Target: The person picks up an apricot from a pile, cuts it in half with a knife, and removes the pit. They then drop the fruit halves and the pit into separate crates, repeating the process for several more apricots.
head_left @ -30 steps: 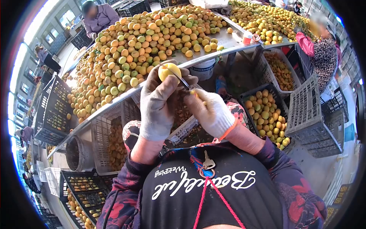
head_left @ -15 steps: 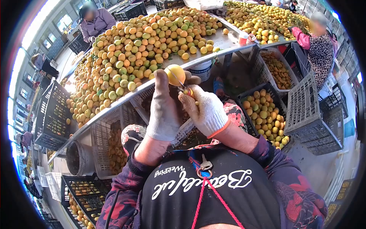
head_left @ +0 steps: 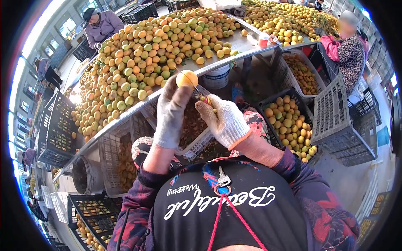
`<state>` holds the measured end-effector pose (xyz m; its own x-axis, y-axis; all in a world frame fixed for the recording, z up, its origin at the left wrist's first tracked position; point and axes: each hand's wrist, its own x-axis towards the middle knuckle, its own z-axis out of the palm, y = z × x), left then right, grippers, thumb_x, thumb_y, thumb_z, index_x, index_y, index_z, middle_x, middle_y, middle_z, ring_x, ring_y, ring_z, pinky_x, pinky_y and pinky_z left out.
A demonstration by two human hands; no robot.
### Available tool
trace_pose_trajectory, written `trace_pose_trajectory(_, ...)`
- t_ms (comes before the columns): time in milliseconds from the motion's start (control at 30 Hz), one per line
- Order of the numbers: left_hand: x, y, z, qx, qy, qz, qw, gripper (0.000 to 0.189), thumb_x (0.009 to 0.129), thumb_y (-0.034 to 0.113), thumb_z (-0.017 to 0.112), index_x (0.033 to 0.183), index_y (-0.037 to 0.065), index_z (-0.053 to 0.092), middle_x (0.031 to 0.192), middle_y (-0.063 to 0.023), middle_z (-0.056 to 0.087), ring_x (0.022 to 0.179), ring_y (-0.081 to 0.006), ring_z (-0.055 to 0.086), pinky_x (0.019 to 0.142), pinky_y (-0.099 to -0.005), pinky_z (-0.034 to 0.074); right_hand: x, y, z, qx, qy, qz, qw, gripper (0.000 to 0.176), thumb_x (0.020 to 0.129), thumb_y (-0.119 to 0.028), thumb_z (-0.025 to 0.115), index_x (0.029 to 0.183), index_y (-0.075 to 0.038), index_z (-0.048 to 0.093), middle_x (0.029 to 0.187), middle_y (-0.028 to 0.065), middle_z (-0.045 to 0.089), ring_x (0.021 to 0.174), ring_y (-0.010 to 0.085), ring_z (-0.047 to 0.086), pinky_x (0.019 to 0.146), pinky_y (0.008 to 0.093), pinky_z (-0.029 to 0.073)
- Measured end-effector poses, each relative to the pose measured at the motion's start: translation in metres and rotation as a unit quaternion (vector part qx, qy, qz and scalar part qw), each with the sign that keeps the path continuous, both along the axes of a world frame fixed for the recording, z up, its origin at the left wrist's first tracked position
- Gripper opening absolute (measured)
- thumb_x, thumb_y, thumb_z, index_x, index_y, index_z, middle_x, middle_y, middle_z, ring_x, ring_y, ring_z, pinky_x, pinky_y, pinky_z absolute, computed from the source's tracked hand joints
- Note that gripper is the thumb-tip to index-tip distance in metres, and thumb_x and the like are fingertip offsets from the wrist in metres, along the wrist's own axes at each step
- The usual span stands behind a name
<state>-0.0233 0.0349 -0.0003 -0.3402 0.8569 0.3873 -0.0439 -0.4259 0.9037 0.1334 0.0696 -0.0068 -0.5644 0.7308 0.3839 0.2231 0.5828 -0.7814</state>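
Note:
My gloved left hand (head_left: 171, 111) is closed around an apricot (head_left: 184, 78), its fingers wrapping the lower part of the fruit. In my gloved right hand (head_left: 226, 122) is a small knife, gripped by its red and yellow handle (head_left: 205, 99). The thin blade (head_left: 194, 85) points up and left and meets the apricot's right side. Both hands are above my lap, just short of the metal-edged table (head_left: 211, 65). The glove fingertips are stained brown, and the right one has an orange cuff.
A large heap of apricots (head_left: 142, 58) covers the table. Below it stand a white bucket (head_left: 217, 77) and a black crate of apricots (head_left: 289, 125). An upturned grey crate (head_left: 341, 125) is to the right. Co-workers (head_left: 104, 25) sit and stand around the table.
The apricot and my left hand have shifted slightly left. My left thumb, stretched upright before, is now bent in against the fruit. The knife stays against it in my right hand.

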Motion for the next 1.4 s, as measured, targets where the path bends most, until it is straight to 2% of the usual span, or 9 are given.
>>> trace_pose_trajectory(300,0.032,0.007,-0.015,-0.139,-0.369,-0.118,0.912,0.054,0.096,0.057,0.054,0.11,0.005,0.061,0.101,-0.0094,0.068,0.088,-0.019,0.064,0.079,-0.0334,0.053,-0.008,0.004,-0.02,0.009,-0.048,-0.051,0.998,0.032,0.1,-0.033,0.055,0.101,-0.001,0.06,0.076,0.0214,0.066,0.075,0.0405,0.067,0.061,0.0433,0.051)
trace_pose_trajectory(533,0.019,0.006,-0.01,-0.155,-0.094,0.031,0.983,0.049,0.097,0.054,0.054,0.106,0.007,0.062,0.093,-0.0043,0.065,0.078,-0.0146,0.064,0.07,-0.0312,0.054,-0.003,0.005,-0.026,-0.018,-0.036,-0.016,0.999,0.025,0.098,-0.024,0.057,0.104,0.0,0.06,0.081,0.0231,0.067,0.079,0.0409,0.068,0.062,0.0438,0.052)
trace_pose_trajectory(633,0.035,-0.001,-0.012,-0.17,-0.441,-0.114,0.874,0.052,0.091,0.064,0.056,0.093,0.012,0.062,0.075,-0.0003,0.06,0.067,-0.0138,0.061,0.061,-0.0284,0.051,-0.012,0.013,-0.039,0.134,-0.046,-0.015,0.99,0.016,0.092,-0.02,0.059,0.098,-0.005,0.063,0.077,0.0193,0.067,0.069,0.0382,0.067,0.059,0.0457,0.053)
trace_pose_trajectory(733,0.039,0.011,-0.006,-0.124,-0.469,-0.063,0.872,0.051,0.092,0.063,0.057,0.082,0.013,0.062,0.07,0.0012,0.056,0.059,-0.0111,0.054,0.054,-0.0269,0.043,-0.021,0.017,-0.043,0.04,0.041,-0.021,0.998,0.024,0.099,-0.025,0.058,0.102,-0.002,0.063,0.076,0.0131,0.067,0.065,0.0235,0.066,0.058,0.0346,0.051)
trace_pose_trajectory(800,0.024,0.021,-0.025,-0.116,-0.42,-0.068,0.897,0.056,0.089,0.065,0.06,0.09,0.009,0.065,0.075,-0.0011,0.061,0.064,-0.0126,0.059,0.058,-0.0275,0.047,-0.018,0.031,-0.049,-0.124,0.062,0.062,0.988,0.025,0.101,-0.022,0.056,0.106,0.001,0.063,0.078,0.0063,0.066,0.07,0.0126,0.061,0.061,0.0291,0.048)
trace_pose_trajectory(867,-0.002,0.011,-0.022,-0.106,-0.361,0.013,0.926,0.055,0.089,0.063,0.061,0.091,0.008,0.065,0.075,-0.0007,0.061,0.065,-0.0115,0.058,0.06,-0.0265,0.046,-0.014,0.013,-0.02,0.056,0.054,0.031,0.996,0.024,0.101,-0.021,0.058,0.104,0.002,0.063,0.08,0.0,0.062,0.074,0.0063,0.054,0.064,0.0245,0.046)
trace_pose_trajectory(1033,0.002,-0.022,-0.009,-0.062,-0.049,0.066,0.995,0.047,0.096,0.047,0.063,0.099,0.0,0.066,0.079,0.0034,0.059,0.076,-0.0064,0.051,0.071,-0.0263,0.046,-0.018,0.011,0.026,-0.165,0.18,0.019,0.97,0.028,0.102,-0.031,0.058,0.103,-0.005,0.065,0.074,-0.0065,0.053,0.059,0.0006,0.041,0.051,0.0161,0.028)
trace_pose_trajectory(1267,0.026,-0.041,0.001,0.049,0.261,0.175,0.948,0.057,0.102,0.045,0.046,0.141,0.003,0.041,0.101,-0.0187,0.065,0.091,-0.0285,0.065,0.082,-0.0377,0.05,-0.039,0.014,0.015,-0.167,0.266,0.013,0.949,0.035,0.1,-0.032,0.058,0.108,0.001,0.063,0.096,0.0043,0.064,0.086,0.0101,0.058,0.078,0.024,0.049)
trace_pose_trajectory(1400,0.035,-0.044,0.008,-0.018,0.109,0.057,0.992,0.054,0.105,0.041,0.04,0.141,0.0,0.038,0.104,-0.0182,0.064,0.097,-0.0237,0.065,0.086,-0.0344,0.05,-0.037,0.016,0.016,-0.101,0.241,-0.001,0.965,0.035,0.1,-0.03,0.057,0.109,0.004,0.06,0.091,0.0058,0.063,0.083,0.0105,0.058,0.075,0.0262,0.049)
